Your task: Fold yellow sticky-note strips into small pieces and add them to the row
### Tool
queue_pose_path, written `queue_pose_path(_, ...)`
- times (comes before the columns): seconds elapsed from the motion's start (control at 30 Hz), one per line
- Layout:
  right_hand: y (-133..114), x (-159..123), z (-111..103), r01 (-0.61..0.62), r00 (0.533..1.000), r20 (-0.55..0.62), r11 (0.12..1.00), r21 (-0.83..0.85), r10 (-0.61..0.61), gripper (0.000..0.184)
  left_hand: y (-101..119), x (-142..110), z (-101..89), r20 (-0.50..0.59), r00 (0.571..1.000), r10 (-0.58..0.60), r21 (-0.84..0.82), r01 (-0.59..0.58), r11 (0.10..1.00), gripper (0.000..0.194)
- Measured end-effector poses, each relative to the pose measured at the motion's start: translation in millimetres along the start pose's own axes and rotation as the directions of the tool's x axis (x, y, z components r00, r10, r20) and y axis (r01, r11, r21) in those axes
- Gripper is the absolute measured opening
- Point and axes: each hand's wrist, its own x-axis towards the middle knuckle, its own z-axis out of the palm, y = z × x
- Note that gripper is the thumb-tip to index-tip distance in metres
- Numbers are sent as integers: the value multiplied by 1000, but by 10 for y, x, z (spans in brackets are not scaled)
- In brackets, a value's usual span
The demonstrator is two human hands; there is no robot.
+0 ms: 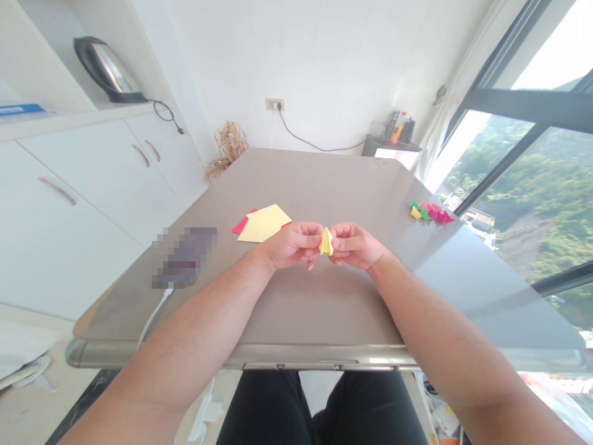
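Between my two hands, above the middle of the table, is a small piece of folded yellow paper (326, 242) with some white showing along its creases. My left hand (299, 243) pinches its left side between thumb and fingers. On the opposite side, my right hand (354, 245) grips it the same way. Just left of my left hand lie flat sheets of yellow paper (264, 224), with red paper (243, 224) sticking out from beneath. Several small folded paper pieces (433, 213) in pink, green and yellow sit together near the table's right edge.
On the left of the grey table (319, 309) lies a phone-like dark object (188, 256), blurred out, with a white cable (155, 315) running over the front edge. A kettle (110, 71) stands on the shelf at left. Windows line the right side.
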Motion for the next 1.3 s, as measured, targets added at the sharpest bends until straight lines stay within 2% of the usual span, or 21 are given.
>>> queue_pose_path(0.2,7,0,3,6,1000,-1,1000,21,-6,29,8,-5,21,-15,1000,8,-5,-8,1000,32)
queue_pose_path(0.33,2,7,8,5,997,-74,1000,22,-3,28,31,-19,8,-63,998,28,3,-27,1000,33)
queue_pose_path(0.47,-8,5,0,19,991,-130,999,41,-14,29,38,-29,-24,-58,998,32,32,-30,999,35)
queue_pose_path(0.63,0,4,-6,-2,997,-79,999,37,5,29,18,-25,1,-63,998,-13,17,15,1000,32)
queue_pose_path(0.77,1,6,7,-8,998,-66,1000,13,9,30,10,-11,21,-79,997,10,-27,-12,1000,30)
queue_pose_path(0.93,-7,31,41,13,979,-201,1000,-4,-14,33,12,17,28,-156,985,67,0,-68,998,32)
queue_pose_path(1.1,-6,82,71,-5,920,-391,997,-77,-26,35,-10,55,20,-294,951,101,126,-66,990,30)
queue_pose_path(1.3,-4,105,89,-22,876,-480,988,-153,-55,32,-56,98,-1,-380,915,138,229,-51,972,29)
